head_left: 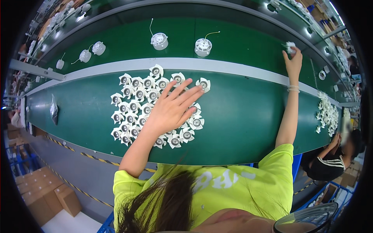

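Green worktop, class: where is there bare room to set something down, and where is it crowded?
On the green worktop, a broad bare patch lies between the white fan wheels and the right forearm; another between the wheels and the silvery packet at left. It is crowded under and around the left hand, and at far right, where white pieces cluster.

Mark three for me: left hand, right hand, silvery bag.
Left hand (169,107): head view, back of the hand.
Right hand (293,63): head view, middle of the hand.
Silvery bag (53,110): head view, middle of its surface.
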